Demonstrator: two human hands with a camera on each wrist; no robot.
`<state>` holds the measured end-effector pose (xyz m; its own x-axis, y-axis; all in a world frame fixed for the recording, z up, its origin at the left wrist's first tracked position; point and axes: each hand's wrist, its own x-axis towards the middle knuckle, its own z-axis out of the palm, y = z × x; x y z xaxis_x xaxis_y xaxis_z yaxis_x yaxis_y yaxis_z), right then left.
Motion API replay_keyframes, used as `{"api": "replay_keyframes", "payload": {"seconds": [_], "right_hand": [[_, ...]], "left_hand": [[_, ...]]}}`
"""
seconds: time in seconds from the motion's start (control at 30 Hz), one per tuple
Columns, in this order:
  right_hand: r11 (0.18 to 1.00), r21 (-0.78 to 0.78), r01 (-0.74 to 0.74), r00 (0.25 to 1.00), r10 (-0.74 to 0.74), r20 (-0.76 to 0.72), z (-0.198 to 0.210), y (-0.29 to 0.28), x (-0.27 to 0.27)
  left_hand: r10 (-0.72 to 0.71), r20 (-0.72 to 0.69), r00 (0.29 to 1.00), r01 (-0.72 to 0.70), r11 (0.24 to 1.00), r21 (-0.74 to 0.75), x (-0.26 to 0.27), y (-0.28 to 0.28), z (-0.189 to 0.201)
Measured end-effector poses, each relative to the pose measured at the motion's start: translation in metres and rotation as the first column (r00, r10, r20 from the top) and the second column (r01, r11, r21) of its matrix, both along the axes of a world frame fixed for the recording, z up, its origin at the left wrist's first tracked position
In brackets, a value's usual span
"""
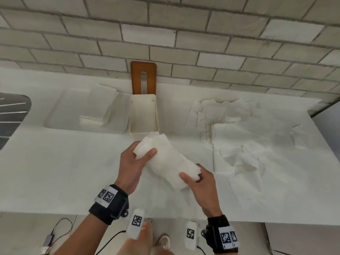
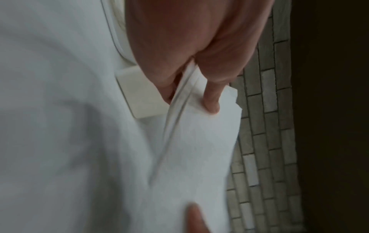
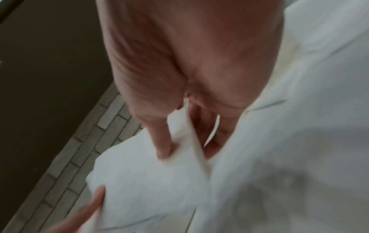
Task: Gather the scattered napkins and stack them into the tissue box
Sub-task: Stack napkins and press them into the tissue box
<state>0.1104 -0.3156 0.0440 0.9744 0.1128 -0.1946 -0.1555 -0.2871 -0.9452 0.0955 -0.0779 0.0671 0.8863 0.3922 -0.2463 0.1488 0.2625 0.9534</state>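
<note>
The long white table (image 1: 55,172) is holding an open cream plastic tissue box (image 1: 143,130) by the wall. Loose white paper napkins (image 1: 239,137) are lying spread out on its right side.

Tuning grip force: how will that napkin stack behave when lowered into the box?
Likely floppy: the napkin stack bends between the left hand and right hand. Probably light. Loose layers show at its edge, so sheets may fan or slip.
</note>
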Motion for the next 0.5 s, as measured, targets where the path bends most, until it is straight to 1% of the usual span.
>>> {"api": "replay_keyframes", "payload": {"seconds": [0.07,0.1,0.17,0.2,0.27,0.33,0.4,0.5], "right_hand": [[0.985,0.096,0.142,0.99,-0.141,-0.02,-0.015,-0.012,-0.021],[0.977,0.116,0.177,0.984,-0.177,-0.017,-0.022,-0.013,-0.031],[0.976,0.095,0.197,0.979,-0.201,0.029,-0.035,-0.01,-0.049],[0.978,0.073,0.198,0.977,-0.202,0.06,-0.041,-0.008,-0.056],[0.977,0.066,0.202,0.968,-0.21,0.136,-0.045,-0.006,-0.067],[0.973,0.099,0.209,0.958,-0.224,0.18,-0.041,-0.005,-0.074],[0.97,0.091,0.225,0.961,-0.236,0.144,-0.047,-0.003,-0.076],[0.945,0.109,0.31,0.949,-0.314,0.028,-0.065,0.004,-0.076]], "left_hand": [[-0.037,-0.039,0.999,0.041,0.994,0.102,-0.021,0.0,-0.019],[-0.067,-0.067,0.995,0.075,0.988,0.134,-0.032,-0.003,-0.031],[-0.11,-0.11,0.988,0.129,0.974,0.188,-0.051,-0.014,-0.054],[-0.105,-0.121,0.987,0.13,0.968,0.215,-0.06,-0.021,-0.061],[-0.051,-0.081,0.995,0.071,0.961,0.268,-0.074,-0.032,-0.069],[-0.018,0.003,1.0,0.017,0.956,0.293,-0.083,-0.04,-0.069],[0.002,-0.004,1.0,-0.001,0.958,0.287,-0.087,-0.047,-0.075],[0.006,-0.123,0.992,0.035,0.945,0.324,-0.087,-0.058,-0.099]]}}
